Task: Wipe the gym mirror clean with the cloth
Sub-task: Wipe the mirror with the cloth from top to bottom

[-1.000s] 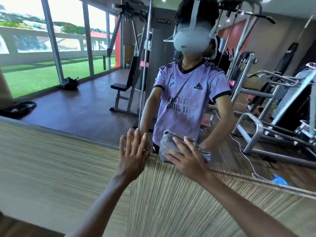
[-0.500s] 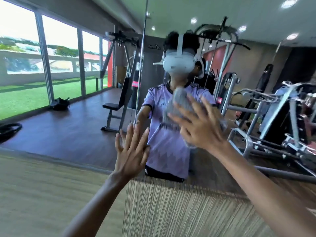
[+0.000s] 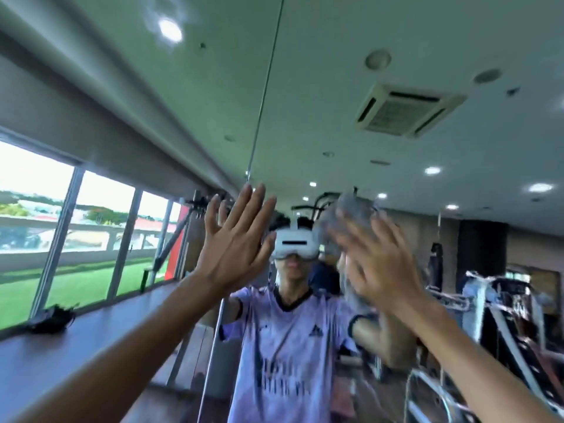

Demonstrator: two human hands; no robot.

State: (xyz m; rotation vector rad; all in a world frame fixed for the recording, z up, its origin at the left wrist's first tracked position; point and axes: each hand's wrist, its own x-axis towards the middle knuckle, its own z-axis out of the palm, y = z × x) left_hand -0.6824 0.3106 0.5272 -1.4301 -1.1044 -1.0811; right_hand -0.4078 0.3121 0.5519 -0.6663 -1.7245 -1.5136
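The gym mirror [image 3: 351,123] fills the whole view and reflects the ceiling, the windows and a person in a lilac shirt. My left hand [image 3: 236,239] lies flat against the glass with its fingers straight and spread, beside the vertical seam between mirror panels. My right hand [image 3: 375,257] presses a grey cloth [image 3: 351,212] against the mirror with straight spread fingers; hand and cloth are blurred by motion. Most of the cloth is hidden behind the hand; its top edge shows above the fingertips.
A thin vertical seam [image 3: 265,87] divides the mirror panels just left of centre. The reflection shows gym machines [image 3: 503,315] at the right, large windows [image 3: 61,239] at the left and a ceiling air vent [image 3: 406,108].
Both hands have risen up the mirror, the right one carrying the cloth from the mirror's lower edge to head height. My view has tilted upward toward the reflected ceiling.
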